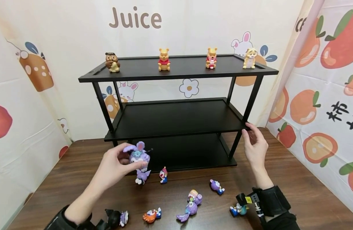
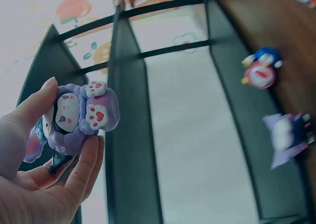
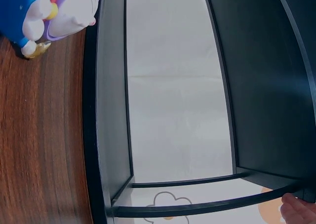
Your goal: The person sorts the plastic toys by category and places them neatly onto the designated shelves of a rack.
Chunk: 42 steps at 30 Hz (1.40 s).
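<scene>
My left hand (image 1: pixel 114 166) holds a purple rabbit-eared figurine (image 1: pixel 139 156) in front of the left end of a three-tier black shelf rack (image 1: pixel 176 116). In the left wrist view, the figurine (image 2: pixel 81 113) shows a white face and paw pads with red hearts, held between thumb and fingers. At the right end, my right hand (image 1: pixel 255 147) grips the middle tier's front corner by the post, thumb and forefinger about it. Only the fingertips (image 3: pixel 297 209) show in the right wrist view. Directly below the held figurine is another purple figurine (image 1: pixel 142 176) on the table.
On the top tier stand an owl figurine (image 1: pixel 112 62), two yellow bear figurines (image 1: pixel 164 60) and a pale yellow figurine (image 1: pixel 249 58). Several figurines lie on the wooden table (image 1: pixel 170 198), among them an orange one (image 1: pixel 151 215) and a long purple one (image 1: pixel 190 206). Printed curtains hang behind.
</scene>
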Available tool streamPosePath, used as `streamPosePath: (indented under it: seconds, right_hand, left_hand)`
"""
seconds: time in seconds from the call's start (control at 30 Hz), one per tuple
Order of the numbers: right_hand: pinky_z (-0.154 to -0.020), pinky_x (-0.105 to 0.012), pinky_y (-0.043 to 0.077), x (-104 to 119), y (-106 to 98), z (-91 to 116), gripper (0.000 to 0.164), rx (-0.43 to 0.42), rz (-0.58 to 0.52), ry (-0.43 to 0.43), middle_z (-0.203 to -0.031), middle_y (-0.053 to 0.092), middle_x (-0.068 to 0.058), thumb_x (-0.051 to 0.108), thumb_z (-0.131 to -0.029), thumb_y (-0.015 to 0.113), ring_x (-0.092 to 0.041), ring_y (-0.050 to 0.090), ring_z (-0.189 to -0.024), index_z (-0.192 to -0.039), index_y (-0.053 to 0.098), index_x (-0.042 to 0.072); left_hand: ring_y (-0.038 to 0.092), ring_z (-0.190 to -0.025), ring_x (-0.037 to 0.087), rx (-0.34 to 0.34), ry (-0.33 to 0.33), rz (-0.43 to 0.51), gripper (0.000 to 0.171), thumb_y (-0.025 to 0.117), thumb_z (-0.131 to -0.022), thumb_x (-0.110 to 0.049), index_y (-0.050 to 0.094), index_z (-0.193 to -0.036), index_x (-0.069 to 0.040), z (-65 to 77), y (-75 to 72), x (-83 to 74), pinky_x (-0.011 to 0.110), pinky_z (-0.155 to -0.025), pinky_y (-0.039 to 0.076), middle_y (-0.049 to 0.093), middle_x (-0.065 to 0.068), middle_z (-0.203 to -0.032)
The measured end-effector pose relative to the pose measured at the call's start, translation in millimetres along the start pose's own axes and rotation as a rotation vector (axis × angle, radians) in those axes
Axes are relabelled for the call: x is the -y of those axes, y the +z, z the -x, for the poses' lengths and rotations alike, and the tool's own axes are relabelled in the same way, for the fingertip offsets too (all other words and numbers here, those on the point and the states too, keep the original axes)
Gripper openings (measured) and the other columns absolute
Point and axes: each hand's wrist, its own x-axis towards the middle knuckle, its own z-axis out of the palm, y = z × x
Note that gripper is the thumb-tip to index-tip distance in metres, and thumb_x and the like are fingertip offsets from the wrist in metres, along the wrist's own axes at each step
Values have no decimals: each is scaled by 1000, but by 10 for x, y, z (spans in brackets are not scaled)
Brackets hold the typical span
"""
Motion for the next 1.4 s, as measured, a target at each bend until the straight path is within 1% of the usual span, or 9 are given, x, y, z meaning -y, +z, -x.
streamPosePath:
  seconds: [0.17,0.33,0.4,0.6,0.73,0.8,0.93,1.0,1.4]
  right_hand:
    - [-73,-13,44,-231,2,-8,31,-25,87,-34,-95,64,-5,19,-80,66,-8,61,-81,-111,63,17]
    - [-78,-20,45,-109,-9,-16,32,-1,-16,-1,-99,63,-10,10,-80,65,-13,61,-85,-112,61,8]
    - [-78,-21,45,-170,-14,-17,33,2,-13,-8,-98,63,-10,10,-80,65,-15,62,-85,-113,61,9]
    - [-75,-17,45,-647,-56,-16,35,0,132,-58,-97,64,-3,21,-81,65,-13,62,-83,-115,60,22]
    - [-77,-20,45,-347,-31,-11,31,2,38,-34,-100,63,-4,15,-82,64,-13,61,-85,-113,61,16]
    - [-79,-20,44,-77,-5,-8,31,11,-38,-22,-100,63,-6,12,-81,64,-12,61,-86,-112,62,11]
    - [-79,-17,43,384,43,22,30,20,-42,1,-101,62,-10,13,-82,63,-10,59,-86,-111,62,9]
    - [-80,-16,42,407,50,15,31,28,-91,-18,-103,61,-9,12,-80,66,-9,59,-88,-110,62,9]
    - [-77,-14,42,626,75,33,29,20,-13,-17,-101,62,-9,13,-83,62,-7,59,-86,-111,62,8]
  left_hand:
    - [54,-58,8,-60,46,-90,34,77,-67,-26,60,-90,-6,-149,-130,-68,21,-52,45,59,3,-71]
    - [54,-60,11,-97,32,-149,38,75,-70,-28,59,-94,-2,-335,-242,-90,21,-52,45,60,7,-74]
    - [53,-62,13,-106,16,-162,41,73,-72,-30,58,-96,-1,-412,-280,-94,21,-51,43,60,8,-74]
    - [48,-60,15,-156,-16,-238,46,69,-74,-39,55,-90,1,-654,-355,-86,24,-48,38,55,9,-70]
    - [50,-68,20,-177,-45,-289,53,67,-74,-44,54,-96,3,-782,-375,-52,28,-54,40,55,12,-79]
    - [51,-71,22,-179,-63,-301,56,66,-75,-45,53,-99,4,-829,-382,-29,29,-56,41,54,13,-82]
    - [52,-74,25,-177,-91,-310,58,66,-75,-45,51,-100,5,-899,-390,28,30,-57,41,54,16,-85]
    - [53,-76,26,-172,-97,-311,59,66,-75,-44,51,-102,6,-919,-397,49,29,-57,41,55,17,-87]
    - [51,-84,31,-138,-135,-311,63,66,-77,-40,46,-108,10,-990,-393,66,35,-63,42,52,22,-95]
